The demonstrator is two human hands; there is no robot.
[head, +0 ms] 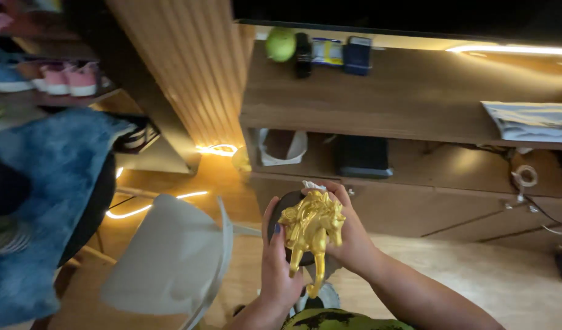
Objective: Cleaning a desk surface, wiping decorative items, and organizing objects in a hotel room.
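**Between your hands: a gold horse figurine**

Low at the centre of your view, you hold a gold horse figurine (311, 235) upright on its dark round base (280, 211). Your left hand (278, 269) closes around the base from the side; your right hand (348, 238) wraps its back, fingers curled over a white cloth (311, 185). Beside you stands a grey chair (171, 263). Beyond, a wooden shelf unit (403, 91) carries a green ball (281, 44).
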